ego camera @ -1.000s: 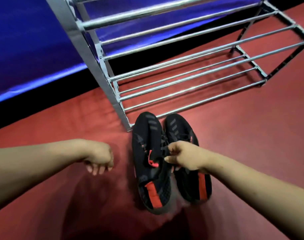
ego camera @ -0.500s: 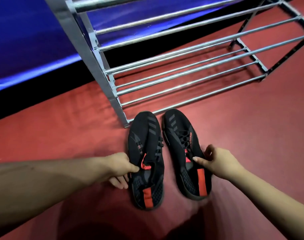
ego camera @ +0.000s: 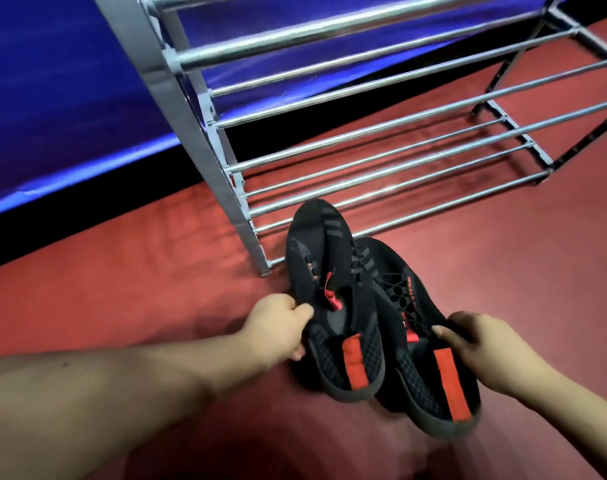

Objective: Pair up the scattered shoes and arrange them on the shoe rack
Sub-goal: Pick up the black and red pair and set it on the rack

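Two black knit sneakers with red heel tabs are side by side in front of the rack, toes pointing at it. My left hand [ego camera: 277, 329] grips the left sneaker [ego camera: 324, 271] at its collar. My right hand [ego camera: 482, 348] grips the right sneaker [ego camera: 392, 282] at its collar on the right side. The left sneaker overlaps the toe part of the right one. Both look raised a little off the red floor. The metal shoe rack [ego camera: 364, 143] stands just beyond them, its bar shelves bare.
Red floor [ego camera: 122, 271] spreads around the shoes and under the rack. A blue wall with a black base strip [ego camera: 70, 216] runs behind the rack. The rack's near left leg [ego camera: 257, 258] stands close to the left sneaker's toe.
Both hands have closed on the sneakers' collars and brought the pair together and up, so the left sneaker now overlaps the right. The view has moved closer to the rack.
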`<state>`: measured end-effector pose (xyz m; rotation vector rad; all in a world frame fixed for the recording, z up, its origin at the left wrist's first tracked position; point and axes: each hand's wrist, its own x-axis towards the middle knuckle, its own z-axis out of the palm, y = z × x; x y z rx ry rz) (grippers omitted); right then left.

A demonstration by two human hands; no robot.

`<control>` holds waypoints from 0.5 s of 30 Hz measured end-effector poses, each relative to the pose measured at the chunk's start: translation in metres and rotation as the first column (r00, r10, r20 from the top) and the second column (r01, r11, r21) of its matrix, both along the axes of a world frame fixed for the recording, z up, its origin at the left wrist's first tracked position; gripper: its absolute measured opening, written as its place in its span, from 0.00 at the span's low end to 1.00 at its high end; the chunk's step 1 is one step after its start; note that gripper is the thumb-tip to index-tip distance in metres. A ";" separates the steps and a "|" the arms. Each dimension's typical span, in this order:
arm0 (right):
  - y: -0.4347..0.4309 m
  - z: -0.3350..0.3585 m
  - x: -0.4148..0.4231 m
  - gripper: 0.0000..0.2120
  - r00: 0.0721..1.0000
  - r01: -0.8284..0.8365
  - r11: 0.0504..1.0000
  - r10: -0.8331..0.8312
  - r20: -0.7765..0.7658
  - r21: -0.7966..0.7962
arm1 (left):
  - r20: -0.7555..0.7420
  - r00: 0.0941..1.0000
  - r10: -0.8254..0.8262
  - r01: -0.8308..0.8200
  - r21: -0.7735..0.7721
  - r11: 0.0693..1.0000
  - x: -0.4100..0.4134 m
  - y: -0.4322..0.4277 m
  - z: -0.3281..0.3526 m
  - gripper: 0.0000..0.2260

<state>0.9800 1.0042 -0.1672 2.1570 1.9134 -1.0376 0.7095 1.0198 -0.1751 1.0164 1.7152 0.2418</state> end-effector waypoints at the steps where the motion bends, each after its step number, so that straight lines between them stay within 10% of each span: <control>1: 0.000 0.006 0.004 0.15 1.000 -0.012 1.000 0.012 0.012 -0.009 | 0.001 1.000 0.000 0.000 0.035 0.999 0.003 0.004 0.004 0.11; 15: 0.133 -0.005 -0.050 0.18 0.990 0.119 0.965 -0.097 -0.107 0.232 | -0.565 0.824 0.033 0.088 0.185 0.979 0.015 0.056 0.005 0.18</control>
